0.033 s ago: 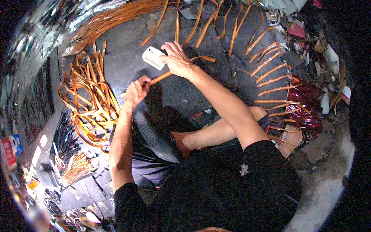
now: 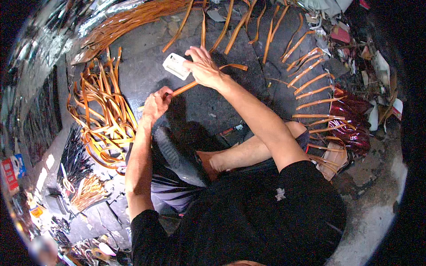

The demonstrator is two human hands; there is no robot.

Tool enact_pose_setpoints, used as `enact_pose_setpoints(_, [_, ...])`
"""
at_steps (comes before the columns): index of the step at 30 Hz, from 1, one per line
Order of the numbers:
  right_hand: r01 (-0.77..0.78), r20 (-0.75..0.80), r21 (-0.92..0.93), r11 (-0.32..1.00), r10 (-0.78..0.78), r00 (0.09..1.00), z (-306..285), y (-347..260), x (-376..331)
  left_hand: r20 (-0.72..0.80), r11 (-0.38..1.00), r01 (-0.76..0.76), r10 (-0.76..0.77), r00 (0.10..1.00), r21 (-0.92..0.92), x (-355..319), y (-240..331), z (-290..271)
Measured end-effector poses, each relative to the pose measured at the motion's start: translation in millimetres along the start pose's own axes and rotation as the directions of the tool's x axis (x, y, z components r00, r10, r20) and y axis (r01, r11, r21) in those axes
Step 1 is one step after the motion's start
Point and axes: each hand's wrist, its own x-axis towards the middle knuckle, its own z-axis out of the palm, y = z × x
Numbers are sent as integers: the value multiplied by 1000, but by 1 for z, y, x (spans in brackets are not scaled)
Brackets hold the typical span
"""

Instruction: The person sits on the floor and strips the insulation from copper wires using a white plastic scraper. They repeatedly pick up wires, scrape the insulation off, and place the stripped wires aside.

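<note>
Between the two hands: one brown strip (image 2: 184, 89), running straight, probably tensioned to keep it flat; its far end pokes out past the right wrist. Left hand (image 2: 155, 105) has fingers curled in, clamped on the strip. Right hand (image 2: 205, 71) has fingers part-spread, thumb against a white block (image 2: 174, 67); can't tell if it's gripped. Looped strip heap (image 2: 104, 115) sits left, fanned strips (image 2: 310, 80) right, presumably spaced against tangling.
</note>
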Motion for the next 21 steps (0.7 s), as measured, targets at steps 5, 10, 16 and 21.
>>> enact_pose_setpoints(5, [-524, 94, 550, 651, 574, 813, -22, 6, -54, -13, 999, 8, -9, 1000, -44, -3, -4, -2])
enact_pose_setpoints(10, [-836, 689, 534, 131, 505, 519, -29, -20, -84, -30, 997, -12, 15, 999, 71, 6, 9, -11])
enact_pose_setpoints(16, [-563, 481, 420, 712, 352, 803, 36, -70, -76, 134, 961, 114, -82, 987, -251, -5, -46, -34])
enact_pose_setpoints(21, [-458, 544, 385, 801, 203, 814, 63, -125, -39, 241, 867, 339, -264, 934, -364, -45, -94, -74])
